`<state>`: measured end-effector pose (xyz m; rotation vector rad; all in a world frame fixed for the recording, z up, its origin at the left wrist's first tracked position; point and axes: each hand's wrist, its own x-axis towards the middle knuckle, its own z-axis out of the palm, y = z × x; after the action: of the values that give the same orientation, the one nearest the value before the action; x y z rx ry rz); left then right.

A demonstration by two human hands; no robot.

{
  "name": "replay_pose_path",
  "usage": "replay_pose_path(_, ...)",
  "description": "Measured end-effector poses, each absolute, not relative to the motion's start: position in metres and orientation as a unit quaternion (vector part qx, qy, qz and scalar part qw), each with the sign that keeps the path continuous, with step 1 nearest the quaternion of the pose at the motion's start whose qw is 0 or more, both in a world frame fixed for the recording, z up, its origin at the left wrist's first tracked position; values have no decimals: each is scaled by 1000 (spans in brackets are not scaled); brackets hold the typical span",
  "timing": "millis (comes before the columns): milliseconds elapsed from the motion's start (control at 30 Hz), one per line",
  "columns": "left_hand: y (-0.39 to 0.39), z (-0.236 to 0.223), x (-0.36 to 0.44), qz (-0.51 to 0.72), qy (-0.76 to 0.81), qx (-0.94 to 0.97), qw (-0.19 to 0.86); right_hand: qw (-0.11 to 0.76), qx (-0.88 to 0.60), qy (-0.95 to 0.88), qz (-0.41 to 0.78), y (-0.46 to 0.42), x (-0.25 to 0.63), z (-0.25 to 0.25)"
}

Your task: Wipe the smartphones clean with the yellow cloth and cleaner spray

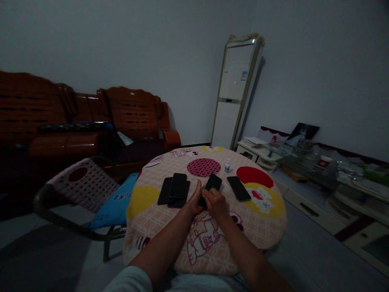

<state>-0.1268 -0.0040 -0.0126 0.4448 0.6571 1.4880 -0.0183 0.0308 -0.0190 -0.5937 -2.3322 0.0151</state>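
Thumb raised, the left hand (pixel 195 202) holds the dark phone (pixel 213 181) mid-table, its long axis running away from the table's (pixel 258 231) near edge, slightly rightward; the right hand (pixel 215 203), over its near end, narrowly pinches a small yellow thing (pixel 204 192)

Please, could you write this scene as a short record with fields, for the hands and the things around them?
Left hand: at the left side of a dark phone, thumb raised; grip partly hidden
Right hand: fingers pinch a small yellow item over the phone; contact unclear
Left of hands: pile of dark flat devices
Right of hands: second dark phone, lying flat
Beyond hands: small bottle, upright
Surface: patterned tablecloth
Beside table: chair with blue cushion
Light: dim
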Motion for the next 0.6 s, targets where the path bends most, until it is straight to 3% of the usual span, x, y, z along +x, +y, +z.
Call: replay_pose_path(600,-5,-16,-114,546,362,293,696,446,-383,-809,-23,80,0,-12)
